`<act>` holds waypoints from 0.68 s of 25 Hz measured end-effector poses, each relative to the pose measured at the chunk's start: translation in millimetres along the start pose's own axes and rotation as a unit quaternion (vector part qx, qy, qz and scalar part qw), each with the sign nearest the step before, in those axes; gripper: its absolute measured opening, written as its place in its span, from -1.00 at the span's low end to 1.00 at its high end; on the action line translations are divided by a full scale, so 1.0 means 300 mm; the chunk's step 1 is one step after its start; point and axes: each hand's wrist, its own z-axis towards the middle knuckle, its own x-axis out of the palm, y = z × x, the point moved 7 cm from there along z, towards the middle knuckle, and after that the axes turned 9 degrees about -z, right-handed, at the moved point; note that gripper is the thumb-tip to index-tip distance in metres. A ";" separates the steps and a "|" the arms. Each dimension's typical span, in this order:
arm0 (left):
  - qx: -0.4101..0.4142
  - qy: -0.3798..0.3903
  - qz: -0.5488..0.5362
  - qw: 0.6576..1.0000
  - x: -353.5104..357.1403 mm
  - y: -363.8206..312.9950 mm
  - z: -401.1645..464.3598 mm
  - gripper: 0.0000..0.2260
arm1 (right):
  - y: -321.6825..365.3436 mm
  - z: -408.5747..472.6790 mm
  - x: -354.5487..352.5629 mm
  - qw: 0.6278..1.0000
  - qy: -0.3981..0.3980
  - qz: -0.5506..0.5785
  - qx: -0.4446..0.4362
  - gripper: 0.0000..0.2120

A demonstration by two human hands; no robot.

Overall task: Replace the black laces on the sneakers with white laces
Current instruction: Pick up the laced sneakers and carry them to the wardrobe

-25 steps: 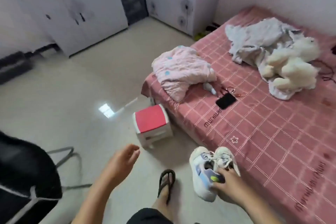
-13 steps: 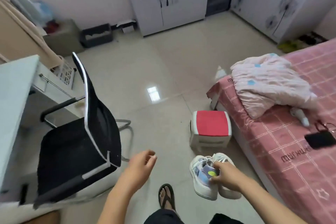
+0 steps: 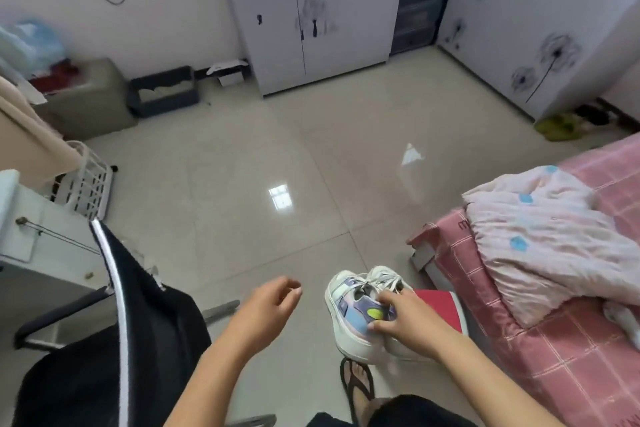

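Low and right of centre in the frame, the right hand [image 3: 408,321] grips both sneakers [image 3: 360,308] together above the floor, toes pointing up-frame, while the left hand [image 3: 268,305], loosely curled and empty, hangs just left of them.

**A pair of sneakers carried in one grip**

The sneakers [image 3: 360,312] are white with thick pale soles and side panels of blue and purple, one bearing a yellow-green patch. They are pressed together side by side, toes pointing away from the wrist and tilted upward. The right hand [image 3: 407,321] holds both from above at the collars, thumb on the near shoe's coloured side. The laces ahead of the fingers look pale; their true colour is unclear.
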 end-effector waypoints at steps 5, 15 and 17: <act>0.004 -0.049 -0.060 0.997 -0.160 -0.144 0.345 -0.82 | 0.013 0.346 -0.325 0.999 -0.034 -0.032 0.012 -0.70; -0.026 0.028 -0.004 0.999 -0.478 -0.126 1.200 -0.77 | 0.017 1.107 -0.681 0.989 -0.062 0.055 0.121 -0.70; -0.023 0.032 0.020 0.999 -0.599 -0.143 1.415 -0.78 | 0.034 1.252 -0.786 0.987 -0.064 0.051 0.139 -0.74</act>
